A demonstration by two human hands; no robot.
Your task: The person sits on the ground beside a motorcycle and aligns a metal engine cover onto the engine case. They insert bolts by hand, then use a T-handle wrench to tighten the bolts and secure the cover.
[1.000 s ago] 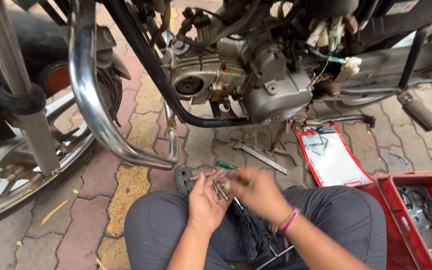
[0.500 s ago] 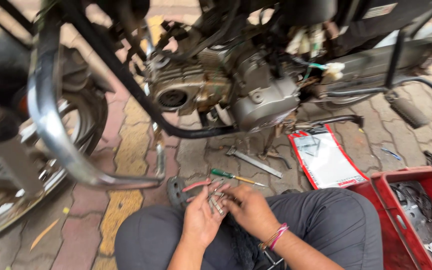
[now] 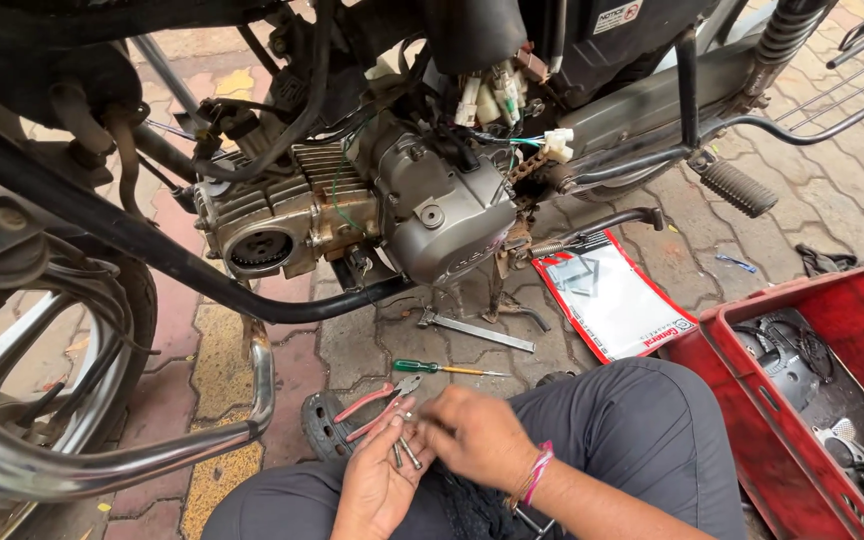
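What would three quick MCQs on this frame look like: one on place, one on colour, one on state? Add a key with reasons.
1. Where does the screwdriver lie?
A. In the crate
B. On the paving, between the engine and the person's knees
C. On the footpeg

2. What colour is the screwdriver's handle?
A. Green
B. Yellow
C. Blue

3. What is the left hand doing?
A. Gripping the exhaust pipe
B. Resting flat on the ground
C. Lying palm up with bolts in it

Key:
1 B: the screwdriver sits on the paving below the engine, outside the red crate.
2 A: its handle is green and the shaft is metal.
3 C: the left hand is open, palm up, with bolts on it, and the right hand touches them with its fingertips.
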